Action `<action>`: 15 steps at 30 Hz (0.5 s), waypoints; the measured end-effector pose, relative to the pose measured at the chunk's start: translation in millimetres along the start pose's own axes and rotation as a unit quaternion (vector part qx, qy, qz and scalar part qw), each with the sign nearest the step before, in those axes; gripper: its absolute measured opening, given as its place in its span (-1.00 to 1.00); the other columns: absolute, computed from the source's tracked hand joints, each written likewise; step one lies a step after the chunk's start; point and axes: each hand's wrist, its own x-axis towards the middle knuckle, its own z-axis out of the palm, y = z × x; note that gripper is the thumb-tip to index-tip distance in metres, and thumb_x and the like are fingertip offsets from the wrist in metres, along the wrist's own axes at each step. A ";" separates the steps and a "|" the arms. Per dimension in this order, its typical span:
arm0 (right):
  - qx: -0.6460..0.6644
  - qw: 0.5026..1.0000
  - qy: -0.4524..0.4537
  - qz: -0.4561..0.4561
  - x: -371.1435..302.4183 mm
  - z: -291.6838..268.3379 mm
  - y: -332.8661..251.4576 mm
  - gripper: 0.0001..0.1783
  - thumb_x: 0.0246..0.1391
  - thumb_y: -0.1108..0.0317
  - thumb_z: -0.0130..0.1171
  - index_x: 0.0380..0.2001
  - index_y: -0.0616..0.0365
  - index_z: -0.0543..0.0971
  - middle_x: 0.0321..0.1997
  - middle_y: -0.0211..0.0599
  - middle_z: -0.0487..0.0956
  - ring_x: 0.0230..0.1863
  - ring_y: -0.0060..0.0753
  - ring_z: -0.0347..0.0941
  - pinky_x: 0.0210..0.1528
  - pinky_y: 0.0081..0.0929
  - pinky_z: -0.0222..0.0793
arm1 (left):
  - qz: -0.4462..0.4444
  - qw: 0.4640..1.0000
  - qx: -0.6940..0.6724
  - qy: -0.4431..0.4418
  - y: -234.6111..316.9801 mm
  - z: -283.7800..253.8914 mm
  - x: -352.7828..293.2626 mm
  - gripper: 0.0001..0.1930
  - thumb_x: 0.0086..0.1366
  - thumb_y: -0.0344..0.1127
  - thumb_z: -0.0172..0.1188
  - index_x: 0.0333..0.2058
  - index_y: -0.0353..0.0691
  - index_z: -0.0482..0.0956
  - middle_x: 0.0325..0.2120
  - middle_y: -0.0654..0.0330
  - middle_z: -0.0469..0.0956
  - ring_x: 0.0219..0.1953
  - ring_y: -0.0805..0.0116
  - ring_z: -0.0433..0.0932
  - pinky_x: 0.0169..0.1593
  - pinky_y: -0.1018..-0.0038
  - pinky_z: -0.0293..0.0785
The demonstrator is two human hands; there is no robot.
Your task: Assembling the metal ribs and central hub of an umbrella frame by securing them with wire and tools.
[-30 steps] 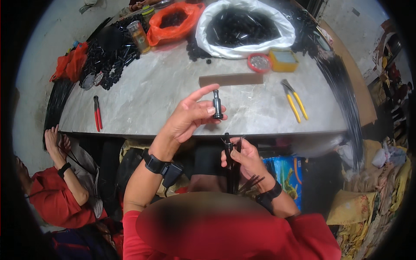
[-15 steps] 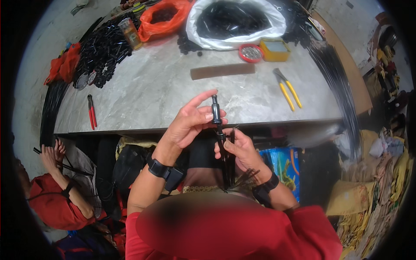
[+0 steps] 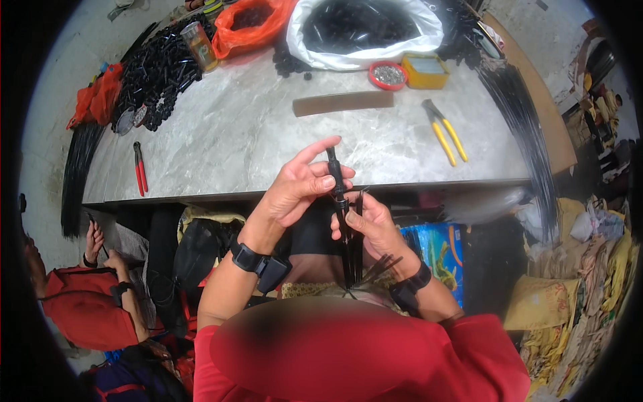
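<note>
Between the thumb and fingers of my left hand point(image 3: 293, 190) is a glossy black tubular fitting point(image 3: 335, 173), upright, with its narrow top pointing toward the table; the index finger reaches past that top. My right hand point(image 3: 372, 223), just below and to the right, is closed around a bundle of thin black rods point(image 3: 348, 251). The bundle hangs down toward my lap, some ends fanning out by the right wrist. Fitting and rods meet in line between the two hands; whether the rods go inside the fitting is hard to see.
On the grey table point(image 3: 221, 147) lie red-handled pliers point(image 3: 140, 171), yellow-handled pliers point(image 3: 444, 134) and a brown flat bar point(image 3: 343, 104). Behind stand a white sack point(image 3: 365, 63) of black parts, a red dish point(image 3: 388, 76) and a yellow box point(image 3: 426, 72). A co-worker point(image 3: 87, 301) sits at left.
The fitting has tilted slightly and turned in my left hand, while my right hand stays nearly in place. The co-worker's hands have moved down and apart.
</note>
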 end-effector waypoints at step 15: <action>-0.009 1.000 -0.002 -0.006 0.1 -5.7 2.2 -0.58 0.21 0.26 0.23 0.06 0.17 0.41 -0.27 -0.21 0.63 -0.32 -0.38 0.61 -0.22 -0.50 0.51 | -0.033 0.993 0.107 0.049 -1.2 -4.3 1.8 -0.67 0.19 -0.47 0.31 -0.06 -0.41 0.57 -0.21 0.10 0.63 -0.17 0.39 0.61 0.01 0.48 0.52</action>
